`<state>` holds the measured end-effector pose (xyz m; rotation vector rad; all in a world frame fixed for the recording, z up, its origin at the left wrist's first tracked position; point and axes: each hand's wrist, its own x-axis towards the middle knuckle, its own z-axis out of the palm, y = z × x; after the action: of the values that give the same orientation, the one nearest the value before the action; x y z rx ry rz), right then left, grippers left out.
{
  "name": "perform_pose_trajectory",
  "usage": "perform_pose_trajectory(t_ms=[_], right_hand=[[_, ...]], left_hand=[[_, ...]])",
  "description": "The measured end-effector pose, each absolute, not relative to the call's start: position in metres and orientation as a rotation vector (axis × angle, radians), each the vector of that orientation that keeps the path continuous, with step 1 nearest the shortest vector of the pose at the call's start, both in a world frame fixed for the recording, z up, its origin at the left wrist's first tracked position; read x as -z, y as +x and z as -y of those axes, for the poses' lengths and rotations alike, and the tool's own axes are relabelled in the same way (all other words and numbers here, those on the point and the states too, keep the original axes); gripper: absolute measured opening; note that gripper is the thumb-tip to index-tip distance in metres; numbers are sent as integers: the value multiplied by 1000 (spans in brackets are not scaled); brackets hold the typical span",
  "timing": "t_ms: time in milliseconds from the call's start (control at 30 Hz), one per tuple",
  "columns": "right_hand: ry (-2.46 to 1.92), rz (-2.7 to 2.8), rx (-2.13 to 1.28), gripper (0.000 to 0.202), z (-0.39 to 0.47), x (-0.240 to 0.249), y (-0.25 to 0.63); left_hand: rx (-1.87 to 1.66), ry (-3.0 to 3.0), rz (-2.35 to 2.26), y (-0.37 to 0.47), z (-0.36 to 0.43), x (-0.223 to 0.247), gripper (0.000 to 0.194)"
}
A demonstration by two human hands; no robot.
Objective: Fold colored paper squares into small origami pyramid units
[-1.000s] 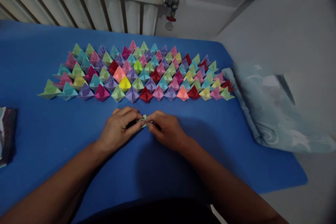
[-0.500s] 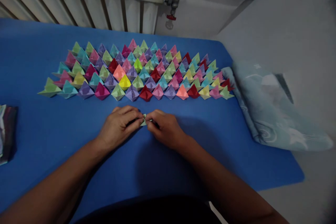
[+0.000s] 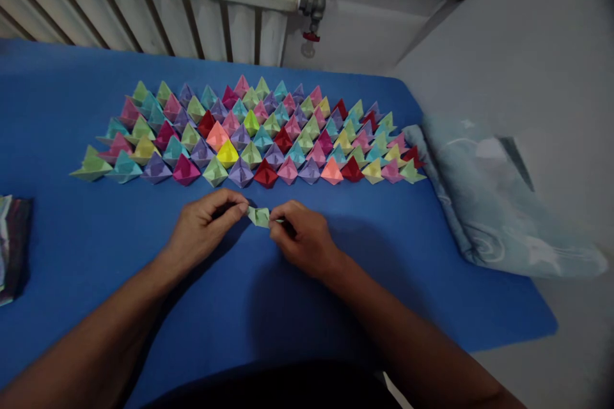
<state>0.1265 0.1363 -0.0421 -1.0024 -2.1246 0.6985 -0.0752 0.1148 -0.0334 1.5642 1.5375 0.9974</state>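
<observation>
A small pale green paper boat [image 3: 259, 217] is stretched between my two hands, just in front of the rows of folded boats. My left hand [image 3: 204, 220] pinches its left tip between thumb and forefinger. On the other side, my right hand [image 3: 303, 234] grips the right end with curled fingers, which hide that end. The boat's middle shows, with its folds spread apart. Beyond my hands stand several rows of folded paper boats [image 3: 241, 169] in green, blue, purple, pink, red and yellow, their pointed peaks upright.
All this rests on a blue surface [image 3: 192, 326]. A folded grey-blue cloth [image 3: 499, 217] lies at the right edge. Something dark and folded [image 3: 16, 246] sits at the far left. Behind are a white radiator [image 3: 158, 19] and a pipe with a red valve handle [image 3: 311, 37].
My left hand has shifted slightly left and its grip is now at the boat's tip. More of the green boat shows between my hands. The view has tilted a little.
</observation>
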Motion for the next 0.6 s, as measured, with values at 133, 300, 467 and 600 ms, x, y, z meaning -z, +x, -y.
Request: perform_pose_trajectory(t_ms=[133, 300, 467, 600], right_hand=[[-965, 2133, -556, 12, -132, 42, 124], [-925, 2228, -473, 16, -127, 43, 120], [-907, 2194, -651, 10, -127, 40, 120], [-1039, 2052, -874, 11, -134, 37, 122]], left_hand=[[-1003, 1472, -1474, -71, -112, 33, 31], [-1009, 1414, -1452, -63, -108, 34, 33], [-1012, 1337, -1480, -62, -108, 34, 29], [-974, 1509, -1522, -64, -106, 35, 27]])
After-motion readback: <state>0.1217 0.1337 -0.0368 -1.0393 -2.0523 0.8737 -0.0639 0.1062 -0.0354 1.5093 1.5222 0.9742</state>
